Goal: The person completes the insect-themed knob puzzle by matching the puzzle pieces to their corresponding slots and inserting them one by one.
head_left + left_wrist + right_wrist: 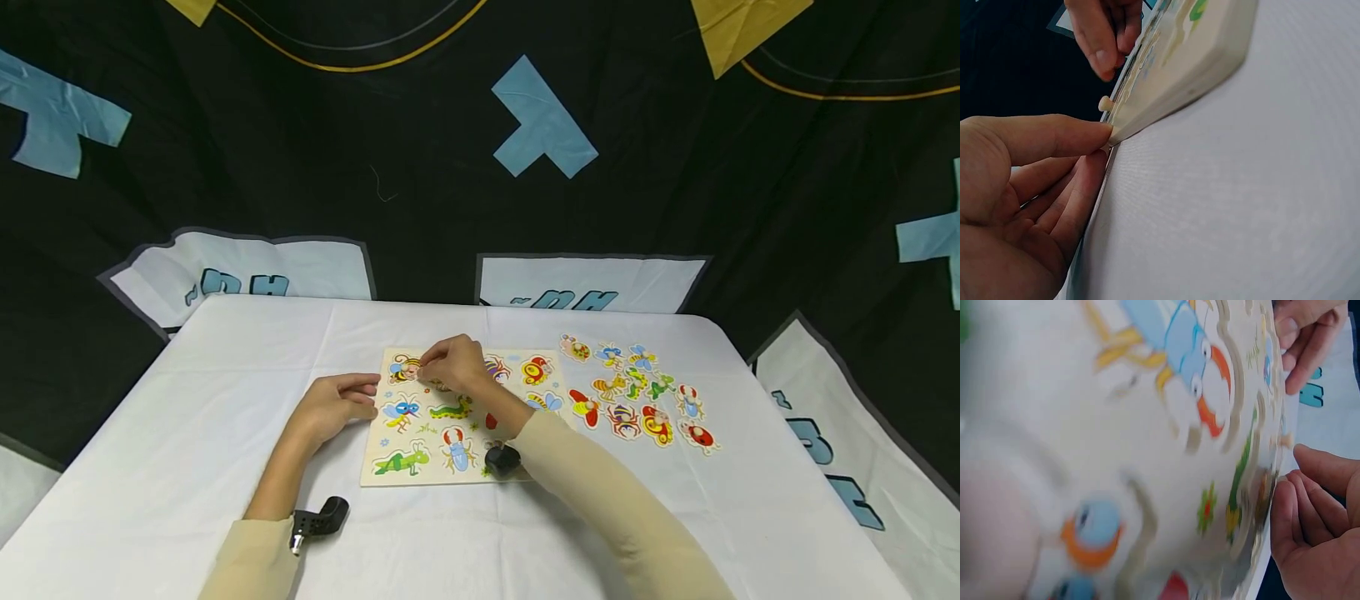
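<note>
A pale wooden insect puzzle board [378, 479] lies on the white table. At its left edge is my left hand [327, 407], with thumb and fingers extended and tips against the board. My right hand [456, 363] is above the board's back row, just right of a bee piece [403, 368] at the back left corner. A small wooden knob [1105, 104] stands up near that corner; the right fingertips [1105, 60] are a little apart from it. The right wrist view shows thumb and fingers parted beside the knob [1285, 440]. Part of the back row is hidden.
Several loose insect pieces [624, 421] lie on the table right of the board, among them a red ladybird [700, 437] and a blue beetle [689, 402]. A black wrist camera [321, 518] sits on the left wrist. Behind the table hangs a black cloth [420, 225].
</note>
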`<state>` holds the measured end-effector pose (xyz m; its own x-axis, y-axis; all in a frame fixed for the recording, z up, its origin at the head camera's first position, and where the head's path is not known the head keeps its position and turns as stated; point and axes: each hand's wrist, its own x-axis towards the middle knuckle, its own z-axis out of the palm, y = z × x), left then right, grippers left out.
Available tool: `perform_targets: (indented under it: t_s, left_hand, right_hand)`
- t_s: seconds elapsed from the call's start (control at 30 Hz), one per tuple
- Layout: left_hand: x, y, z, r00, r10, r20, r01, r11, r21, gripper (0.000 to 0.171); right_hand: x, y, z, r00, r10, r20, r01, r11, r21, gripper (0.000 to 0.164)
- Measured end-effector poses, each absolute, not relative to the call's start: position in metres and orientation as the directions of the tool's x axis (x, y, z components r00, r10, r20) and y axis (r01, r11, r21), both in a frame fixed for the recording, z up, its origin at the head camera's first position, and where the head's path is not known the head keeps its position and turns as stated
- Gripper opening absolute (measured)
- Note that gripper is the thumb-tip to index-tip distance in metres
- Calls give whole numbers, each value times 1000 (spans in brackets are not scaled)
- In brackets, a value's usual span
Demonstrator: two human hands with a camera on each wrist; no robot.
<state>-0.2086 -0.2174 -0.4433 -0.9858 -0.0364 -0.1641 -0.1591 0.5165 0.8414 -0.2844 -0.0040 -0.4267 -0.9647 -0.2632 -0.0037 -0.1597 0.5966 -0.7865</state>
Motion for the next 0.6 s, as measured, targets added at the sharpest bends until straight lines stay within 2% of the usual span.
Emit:
perform_targets:
  t_s: [0.6]
  left_hand:
    - [-208,-215,-444,-986,-53,-157,-162,515,842,58]
  right_hand:
    - [-283,30,-415,-970,-242,4,-150,590,-794,9]
